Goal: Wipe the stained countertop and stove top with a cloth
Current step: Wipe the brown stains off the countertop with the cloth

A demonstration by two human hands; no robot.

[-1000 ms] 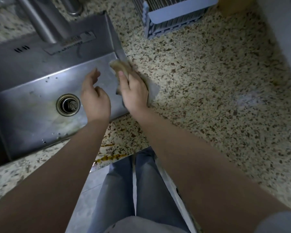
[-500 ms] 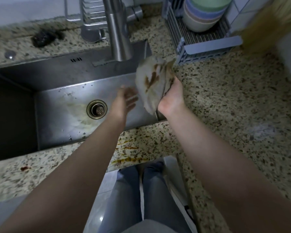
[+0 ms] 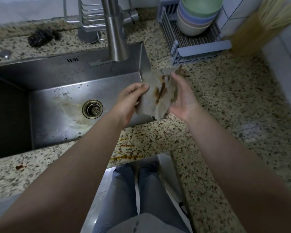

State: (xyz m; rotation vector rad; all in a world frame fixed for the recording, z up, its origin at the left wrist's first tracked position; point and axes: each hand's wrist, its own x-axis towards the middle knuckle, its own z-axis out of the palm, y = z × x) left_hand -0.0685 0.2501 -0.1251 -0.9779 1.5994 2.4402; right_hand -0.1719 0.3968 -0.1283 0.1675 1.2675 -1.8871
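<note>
The granite countertop runs round me in an L, and the stretch to my right of the sink looks free of sauce, so I judge that part done. The front strip is another matter — brown streaks lie along its edge just above my knees, and a dark blot sits further left. No stove top shows from here, so I count it as untouched, though I cannot tell.

The steel sink has a pale smear beside the drain; the faucet stands over its back wall.

The cloth hangs in the air between my hands, above the sink's right corner, its face already marked with brown smears — it has picked something up, and I reckon it wants refolding or rinsing before the next pass.

My left hand pinches the cloth's left edge, fingers curled over it. My right hand holds the right side, palm toward me, fingers tucked behind the fabric.
</note>
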